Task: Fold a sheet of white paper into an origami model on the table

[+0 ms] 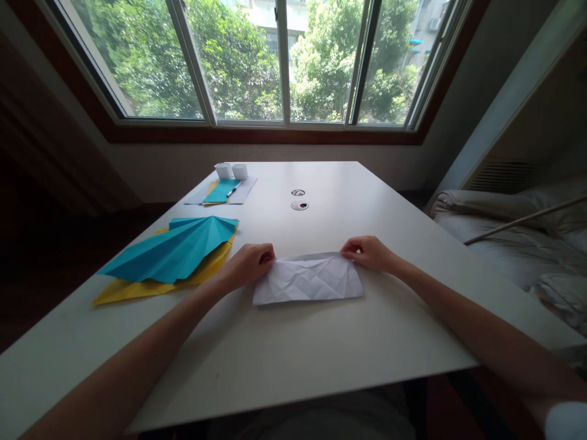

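A creased, folded sheet of white paper (314,280) rests near the middle of the white table (330,348), its long side facing me. Crisscross fold lines mark its front. My left hand (251,261) pinches its upper left corner, fingers closed. At the upper right corner, my right hand (367,252) grips the sheet between thumb and fingers. The top edge stands slightly apart, showing a greyer layer behind. Left of my left hand lies a pleated blue paper (177,253), over a yellow paper (137,291).
Farther back on the left are two small white paper cups (239,172), a blue sheet (220,190) and a pen (233,188) on more paper. Two round discs (299,206) lie mid-table. A window (284,67) is beyond, and pale cushions (481,214) are at right.
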The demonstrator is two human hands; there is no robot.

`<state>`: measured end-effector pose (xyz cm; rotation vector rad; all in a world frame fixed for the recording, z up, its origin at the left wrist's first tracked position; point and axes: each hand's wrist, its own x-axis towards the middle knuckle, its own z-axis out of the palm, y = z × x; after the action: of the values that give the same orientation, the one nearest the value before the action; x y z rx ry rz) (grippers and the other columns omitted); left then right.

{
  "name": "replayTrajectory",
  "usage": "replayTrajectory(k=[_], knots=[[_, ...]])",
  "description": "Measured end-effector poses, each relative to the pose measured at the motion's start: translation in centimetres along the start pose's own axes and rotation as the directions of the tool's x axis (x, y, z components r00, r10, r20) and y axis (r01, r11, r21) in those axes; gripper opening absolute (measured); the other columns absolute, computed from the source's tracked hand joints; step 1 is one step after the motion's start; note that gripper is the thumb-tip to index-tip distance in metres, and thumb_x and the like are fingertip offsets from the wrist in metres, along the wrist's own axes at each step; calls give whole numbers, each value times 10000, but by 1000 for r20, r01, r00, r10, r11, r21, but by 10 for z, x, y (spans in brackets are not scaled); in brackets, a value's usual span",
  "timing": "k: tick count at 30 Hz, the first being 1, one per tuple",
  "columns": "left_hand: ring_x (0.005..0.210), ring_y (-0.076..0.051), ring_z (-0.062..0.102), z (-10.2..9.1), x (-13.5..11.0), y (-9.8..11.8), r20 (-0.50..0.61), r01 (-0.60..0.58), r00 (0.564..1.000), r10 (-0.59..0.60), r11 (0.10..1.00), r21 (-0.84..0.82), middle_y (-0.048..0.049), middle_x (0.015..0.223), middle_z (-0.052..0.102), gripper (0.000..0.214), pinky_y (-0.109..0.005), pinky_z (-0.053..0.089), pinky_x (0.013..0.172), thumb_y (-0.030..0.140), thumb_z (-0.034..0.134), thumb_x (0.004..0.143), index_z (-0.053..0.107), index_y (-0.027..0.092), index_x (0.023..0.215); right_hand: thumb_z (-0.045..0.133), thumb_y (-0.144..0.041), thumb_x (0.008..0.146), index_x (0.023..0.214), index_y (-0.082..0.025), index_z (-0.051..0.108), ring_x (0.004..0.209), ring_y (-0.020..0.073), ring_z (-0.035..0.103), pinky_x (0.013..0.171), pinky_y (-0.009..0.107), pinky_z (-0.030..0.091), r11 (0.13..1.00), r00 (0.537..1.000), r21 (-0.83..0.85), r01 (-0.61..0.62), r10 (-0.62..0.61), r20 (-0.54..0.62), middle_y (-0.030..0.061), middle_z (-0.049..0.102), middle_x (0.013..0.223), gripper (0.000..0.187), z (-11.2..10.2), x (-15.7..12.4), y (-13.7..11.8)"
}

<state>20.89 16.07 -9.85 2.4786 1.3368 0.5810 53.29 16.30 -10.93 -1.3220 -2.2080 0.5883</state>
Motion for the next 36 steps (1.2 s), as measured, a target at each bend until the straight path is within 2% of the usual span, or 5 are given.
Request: replayTrajectory(k=[10, 18, 25, 31, 36], knots=[[686, -168, 550, -4, -2, 3, 92, 13, 995, -32, 978, 207, -29, 780, 616, 275, -232, 346, 560, 199, 477, 762, 613, 222, 1001, 569, -276, 764, 777, -197, 662, 647, 130, 549, 605, 236, 420, 998, 1000, -59, -3, 4, 16, 15, 648, 750, 123, 10, 3, 4], [966, -185, 487, 1, 3, 8, 274, -360, 923, 271, 861, 360, -34, 1088, 537, 610, -304, 389, 818, 12, 361, 809, 410, 386, 1289, 552, -230, 774, 768, -181, 628, 624, 106, 513, 576, 209, 398, 994, 997, -81, 78, -75, 35, 0, 607, 719, 91, 12, 4, 5], [984, -200, 484, 5, 8, 15, 344, -413, 890, 300, 851, 326, -34, 1082, 535, 589, -328, 388, 828, 3, 356, 812, 476, 388, 1242, 546, -194, 775, 755, -172, 610, 635, 106, 502, 596, 209, 385, 990, 994, -102, 98, -92, 58, -2, 592, 709, 70, 11, 6, 1], [987, -174, 520, 12, 12, 28, 335, -406, 881, 334, 897, 175, -48, 1091, 571, 445, -295, 405, 884, -4, 355, 785, 585, 198, 1108, 543, -197, 801, 855, -182, 629, 697, 132, 526, 654, 243, 416, 982, 992, -153, 111, -101, 72, 18, 595, 758, 103, 11, 6, 1], [999, -183, 524, 18, 9, 36, 252, -413, 894, 371, 900, 142, -71, 1078, 590, 293, -300, 426, 887, 98, 364, 865, 586, 152, 1048, 489, -137, 845, 1077, -232, 622, 924, 183, 518, 853, 335, 407, 923, 958, -256, 286, -270, 93, 73, 583, 998, 284, 12, 5, -5]])
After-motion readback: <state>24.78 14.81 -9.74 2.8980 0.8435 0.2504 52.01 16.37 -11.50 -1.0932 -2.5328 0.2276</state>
